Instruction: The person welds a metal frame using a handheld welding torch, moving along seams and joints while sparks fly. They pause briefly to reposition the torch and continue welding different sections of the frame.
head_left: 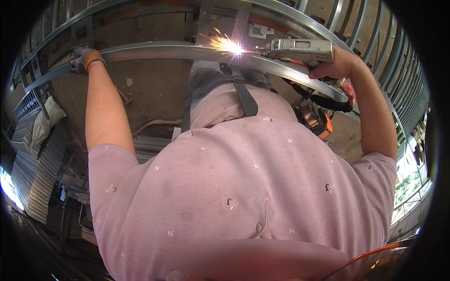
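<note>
My left hand point(86, 60), in a grey and orange glove, is closed round the left part of a long metal bar point(154, 50). This bar runs across in front of me at waist height. A boxy grey metal welding gun point(300, 47) is in my right hand point(341, 64), which looks bare and has its fingers wrapped round the rear end. At the gun's nozzle, a bright white-violet glow and orange sparks point(229, 45) burst from the bar's surface, spraying leftward. The glare hides the exact contact spot.
Beyond the bar stands a curved metal frame point(75, 19) with cross pieces. Rows of metal bars point(403, 75) line the right side. A black cable point(328, 102) hangs near an orange-and-black device point(323, 124). Stacked metal lengths point(37, 178) lie at left, beside a pale sack point(49, 117).
</note>
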Demonstrator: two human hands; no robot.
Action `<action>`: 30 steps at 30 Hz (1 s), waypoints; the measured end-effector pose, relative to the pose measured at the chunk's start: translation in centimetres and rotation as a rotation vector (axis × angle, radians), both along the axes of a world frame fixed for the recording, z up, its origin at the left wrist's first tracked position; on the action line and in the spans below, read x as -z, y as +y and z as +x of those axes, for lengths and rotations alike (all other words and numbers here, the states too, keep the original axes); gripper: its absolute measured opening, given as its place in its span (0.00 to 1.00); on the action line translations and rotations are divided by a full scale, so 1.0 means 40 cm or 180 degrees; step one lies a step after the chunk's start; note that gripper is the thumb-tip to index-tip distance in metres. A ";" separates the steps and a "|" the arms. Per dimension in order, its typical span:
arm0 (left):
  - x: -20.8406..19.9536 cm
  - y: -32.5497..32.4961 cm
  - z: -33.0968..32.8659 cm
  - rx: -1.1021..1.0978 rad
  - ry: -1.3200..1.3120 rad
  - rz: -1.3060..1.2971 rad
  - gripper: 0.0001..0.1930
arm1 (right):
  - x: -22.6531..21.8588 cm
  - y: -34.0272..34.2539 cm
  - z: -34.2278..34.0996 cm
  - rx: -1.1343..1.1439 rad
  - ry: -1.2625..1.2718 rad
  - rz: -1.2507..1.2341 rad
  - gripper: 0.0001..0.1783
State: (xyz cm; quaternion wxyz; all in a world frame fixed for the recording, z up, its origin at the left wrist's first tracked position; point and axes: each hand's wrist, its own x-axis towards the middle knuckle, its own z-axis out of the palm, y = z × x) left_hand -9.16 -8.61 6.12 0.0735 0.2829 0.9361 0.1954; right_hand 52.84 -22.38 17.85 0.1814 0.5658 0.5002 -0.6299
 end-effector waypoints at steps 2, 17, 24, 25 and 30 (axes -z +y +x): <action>0.038 0.003 -0.064 0.0110 0.0256 -0.0198 0.42 | -0.004 0.006 -0.007 -0.0002 -0.0023 0.0013 0.35; 0.082 0.012 -0.082 -0.0044 0.0145 0.0172 0.38 | -0.098 -0.129 -0.004 0.0977 -0.0359 0.1378 0.35; 0.142 0.031 -0.128 0.0255 0.0567 0.0265 0.40 | -0.008 -0.234 -0.156 0.0093 -0.0867 0.2890 0.29; 0.117 0.019 -0.105 0.0215 0.0496 0.0312 0.40 | 0.006 -0.246 -0.172 0.0105 -0.0993 0.3083 0.30; 0.132 0.032 -0.116 0.0292 0.0251 0.0555 0.42 | 0.009 -0.254 -0.250 0.0151 -0.1318 0.3539 0.28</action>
